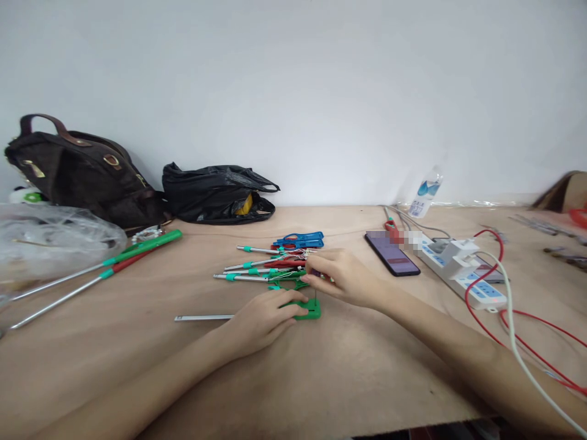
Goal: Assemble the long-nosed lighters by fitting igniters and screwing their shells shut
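Observation:
My left hand (263,319) is closed over a green plastic handle (314,311), pressing it flat against the table. A flat metal rod (202,318) sticks out to the left from under that hand. Held upright in the fingertips of my right hand (343,278) is a small screwdriver (315,296), its shaft pointing down at the handle's right end. Its grip is mostly hidden by the fingers. Just beyond both hands lie several silver rods (247,278) with teal clips, thin wires and red or green handles, and blue plastic handle parts (300,238).
Two long rods with green (153,244) and red handles lie at left by a clear plastic bag (55,238). A brown bag (87,171) and black plastic bag (215,192) stand behind. At right are a phone (392,253), power strip (481,294), cables and a bottle (425,192).

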Action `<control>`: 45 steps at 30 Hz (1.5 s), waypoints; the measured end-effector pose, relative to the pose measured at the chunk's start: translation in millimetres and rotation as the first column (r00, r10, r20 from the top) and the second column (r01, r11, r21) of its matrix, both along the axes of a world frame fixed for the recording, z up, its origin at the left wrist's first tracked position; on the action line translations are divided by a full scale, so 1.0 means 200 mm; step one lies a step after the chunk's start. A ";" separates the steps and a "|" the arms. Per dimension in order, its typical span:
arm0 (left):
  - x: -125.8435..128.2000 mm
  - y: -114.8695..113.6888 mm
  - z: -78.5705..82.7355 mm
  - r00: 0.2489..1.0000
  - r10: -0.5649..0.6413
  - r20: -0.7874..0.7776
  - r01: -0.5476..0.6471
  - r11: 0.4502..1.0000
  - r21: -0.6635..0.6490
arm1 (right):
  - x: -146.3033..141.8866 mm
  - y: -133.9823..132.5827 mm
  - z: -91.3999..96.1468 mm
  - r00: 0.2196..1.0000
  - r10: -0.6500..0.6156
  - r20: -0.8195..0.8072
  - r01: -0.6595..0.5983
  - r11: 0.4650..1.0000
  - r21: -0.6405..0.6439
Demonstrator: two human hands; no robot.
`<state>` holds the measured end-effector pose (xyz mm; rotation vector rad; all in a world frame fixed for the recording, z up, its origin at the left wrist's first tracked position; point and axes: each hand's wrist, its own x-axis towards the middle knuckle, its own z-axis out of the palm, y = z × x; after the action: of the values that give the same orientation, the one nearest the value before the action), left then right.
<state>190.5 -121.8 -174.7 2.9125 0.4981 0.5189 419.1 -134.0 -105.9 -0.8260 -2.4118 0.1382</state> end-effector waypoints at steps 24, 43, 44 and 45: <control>0.00 0.01 -0.01 1.000 -0.021 -0.002 0.021 1.000 0.007 | -0.02 -0.01 0.02 0.964 0.152 -0.219 -0.213 0.933 -0.290; 0.00 0.01 -0.01 1.000 -0.015 -0.007 0.015 1.000 -0.013 | -0.01 0.04 -0.08 0.812 0.023 -0.583 -0.404 0.743 -0.533; 0.00 0.01 -0.01 1.000 -0.012 -0.014 0.012 1.000 -0.013 | 0.00 0.05 -0.07 0.810 0.059 -0.584 -0.445 0.711 -0.545; 0.00 0.01 -0.01 1.000 -0.009 -0.021 0.009 1.000 -0.013 | 0.02 0.06 -0.06 0.813 0.099 -0.573 -0.477 0.679 -0.559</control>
<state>190.5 -120.8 -176.8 2.9095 0.4890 0.4821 423.4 -121.8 -117.8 -0.5573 -1.9317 1.2944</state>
